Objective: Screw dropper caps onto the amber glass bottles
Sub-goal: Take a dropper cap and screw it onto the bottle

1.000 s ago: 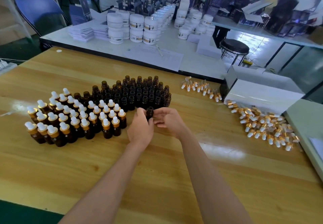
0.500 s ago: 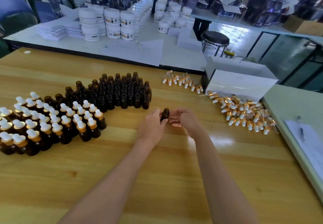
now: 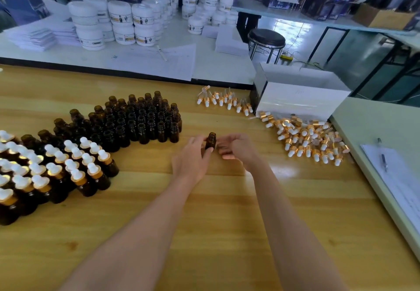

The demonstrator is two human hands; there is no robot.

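One uncapped amber bottle (image 3: pixel 210 141) stands upright on the wooden table (image 3: pixel 204 234), pinched between the thumb and fingers of my left hand (image 3: pixel 191 160). My right hand (image 3: pixel 236 146) hovers just right of it with fingers loosely curled, holding nothing. A cluster of open amber bottles (image 3: pixel 127 122) stands to the left and behind. Capped bottles with white bulbs and gold collars (image 3: pixel 45 170) fill the far left. Loose dropper caps lie in a pile (image 3: pixel 306 138) at the right and a smaller row (image 3: pixel 223 101) behind.
A white box (image 3: pixel 300 102) stands beside the cap pile. A pale side table (image 3: pixel 381 131) at the right holds papers and a pen (image 3: pixel 384 160). Behind is a white table with stacked white jars (image 3: pixel 120 22), and a black stool (image 3: pixel 266 38).
My hands carried the single bottle rightward away from the open bottles. The right hand has come off it and opened slightly. The view shifted right.
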